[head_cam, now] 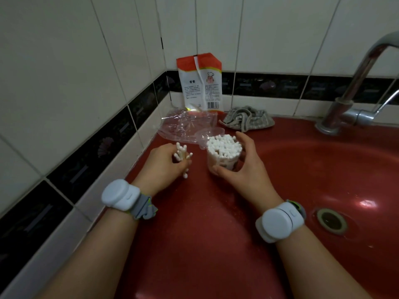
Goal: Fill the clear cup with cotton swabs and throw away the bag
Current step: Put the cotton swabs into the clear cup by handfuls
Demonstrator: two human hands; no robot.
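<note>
The clear plastic cup (223, 159) stands upright on the rim of the dark red sink (216, 234), a little above the middle of the view, packed with white-tipped cotton swabs standing on end so their tips form a dense white cap at its mouth. The right hand (241, 162) curls round the cup from the 3 o'clock side, thumb at the near wall and fingers at the far wall, holding it steady. At 9 o'clock from the cup, just beside it, the left hand (164, 164) grips a small bundle of loose cotton swabs (181, 155), fingers closed about the wooden stems, white tips sticking out above and below the fist. At 11 o'clock from the cup lies the crumpled clear plastic bag (183, 126), flat on the sink's rim near the tiled corner; a few swabs seem to lie inside it. Behind the bag, at 12 o'clock, an orange and white printed pouch (199, 83) leans upright against the white wall tiles. A grey folded cloth (248, 118) lies at 1 o'clock from the cup. The chrome tap (354, 89) rises at 2 o'clock, and the drain (331, 221) sits at 4 o'clock. Each wrist bears a white round band device.
</note>
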